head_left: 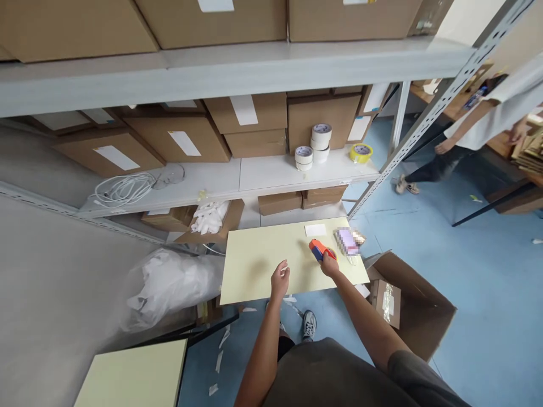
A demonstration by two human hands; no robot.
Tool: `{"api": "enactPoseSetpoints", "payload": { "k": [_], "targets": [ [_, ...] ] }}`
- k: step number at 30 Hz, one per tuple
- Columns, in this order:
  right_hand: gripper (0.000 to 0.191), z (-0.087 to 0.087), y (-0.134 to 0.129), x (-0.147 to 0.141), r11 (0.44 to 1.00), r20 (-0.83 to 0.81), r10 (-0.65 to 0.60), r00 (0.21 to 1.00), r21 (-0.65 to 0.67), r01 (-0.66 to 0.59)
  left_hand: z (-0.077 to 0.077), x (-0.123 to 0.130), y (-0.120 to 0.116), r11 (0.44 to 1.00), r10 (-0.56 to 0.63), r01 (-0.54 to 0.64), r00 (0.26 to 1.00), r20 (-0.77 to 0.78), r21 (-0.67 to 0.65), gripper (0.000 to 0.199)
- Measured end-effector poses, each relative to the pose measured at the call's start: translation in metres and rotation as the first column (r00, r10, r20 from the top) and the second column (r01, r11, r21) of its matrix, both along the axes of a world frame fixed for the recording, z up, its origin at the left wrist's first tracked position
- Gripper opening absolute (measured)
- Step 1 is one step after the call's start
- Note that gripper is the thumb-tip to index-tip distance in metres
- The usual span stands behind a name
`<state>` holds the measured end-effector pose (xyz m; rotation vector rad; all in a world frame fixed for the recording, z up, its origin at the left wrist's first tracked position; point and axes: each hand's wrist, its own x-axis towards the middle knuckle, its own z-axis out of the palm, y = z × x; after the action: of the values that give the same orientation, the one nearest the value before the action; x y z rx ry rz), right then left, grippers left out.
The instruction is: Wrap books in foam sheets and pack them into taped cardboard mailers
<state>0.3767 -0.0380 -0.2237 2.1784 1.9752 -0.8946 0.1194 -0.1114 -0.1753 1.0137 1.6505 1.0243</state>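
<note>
My right hand is wrapped round an orange and blue tape dispenser, held over the right half of a pale yellow tabletop. To the left, my left hand hovers above the table's front part, its fingers loosely curled and a little apart, with nothing visible in them. A white paper slip lies near the back edge of the table. At the right end, close to the dispenser, is a small light purple item that is blurred out.
A grey shelf behind the table carries cardboard boxes, white tape rolls, yellow tape and coiled cable. Right of the table stands an open carton. Left is a plastic bag. Another person stands at the far right.
</note>
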Motion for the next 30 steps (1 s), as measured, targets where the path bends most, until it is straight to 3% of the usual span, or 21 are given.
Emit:
{"api": "enactPoseSetpoints", "payload": {
  "k": [4,9,14,17,22,26,30],
  "targets": [
    [0.047,0.032,-0.004,-0.024,0.985,-0.119,0.065,0.991,0.169,-0.045,0.027,-0.022,0.022,0.998,0.006,-0.008,0.999,0.038,0.059,0.039],
    [0.048,0.094,0.003,-0.059,0.93,-0.262,0.132,0.956,0.368,-0.028,0.081,-0.061,0.058,0.977,-0.078,0.063,0.995,0.069,0.203,0.041],
    [0.032,0.163,0.015,-0.091,0.8,-0.347,0.408,0.844,0.582,-0.147,0.139,-0.099,0.093,0.915,-0.229,0.209,0.973,0.018,0.345,0.042],
    [0.033,0.194,0.022,-0.109,0.735,-0.327,0.505,0.799,0.647,-0.201,0.164,-0.12,0.105,0.878,-0.289,0.271,0.957,-0.016,0.394,0.042],
    [0.033,0.222,0.031,-0.135,0.713,-0.294,0.55,0.782,0.652,-0.257,0.182,-0.148,0.116,0.872,-0.319,0.302,0.947,-0.019,0.386,0.032],
    [0.032,0.231,0.034,-0.154,0.718,-0.257,0.548,0.796,0.633,-0.291,0.186,-0.164,0.119,0.872,-0.293,0.276,0.956,-0.022,0.405,0.033],
    [0.033,0.237,0.035,-0.172,0.747,-0.243,0.507,0.827,0.602,-0.282,0.19,-0.175,0.121,0.837,-0.218,0.226,0.973,-0.074,0.498,0.032]
  ]
}}
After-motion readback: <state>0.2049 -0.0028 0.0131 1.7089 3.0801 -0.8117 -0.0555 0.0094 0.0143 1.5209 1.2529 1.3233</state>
